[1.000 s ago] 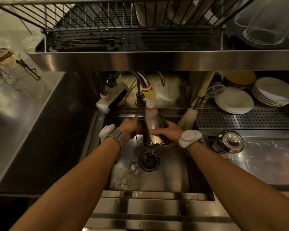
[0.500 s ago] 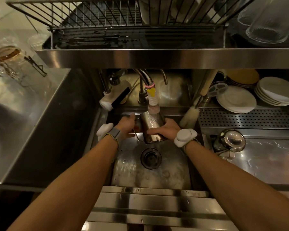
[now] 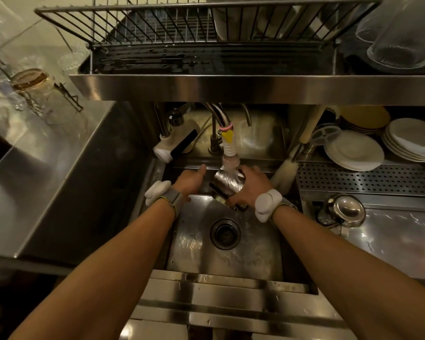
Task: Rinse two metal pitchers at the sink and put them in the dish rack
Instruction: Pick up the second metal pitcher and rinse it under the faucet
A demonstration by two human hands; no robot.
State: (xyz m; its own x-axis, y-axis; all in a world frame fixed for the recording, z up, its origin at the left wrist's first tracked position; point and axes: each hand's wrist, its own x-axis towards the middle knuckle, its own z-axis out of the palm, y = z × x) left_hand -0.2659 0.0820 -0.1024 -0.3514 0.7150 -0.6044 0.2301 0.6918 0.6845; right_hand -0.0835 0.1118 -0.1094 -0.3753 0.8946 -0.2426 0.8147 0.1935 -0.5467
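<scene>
While under tap, one pitcher [image 3: 227, 184], two hands.

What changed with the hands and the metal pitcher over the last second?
The shiny metal pitcher tipped onto its side under the running tap. The left hand let go and opened beside it; the right hand keeps its grip. The second pitcher stayed on the counter.

I see one shiny steel pitcher [image 3: 227, 184] tipped on its side over the stainless sink basin [image 3: 253, 253], under running water; the wire dish rack [image 3: 157, 25] sits above.
</scene>
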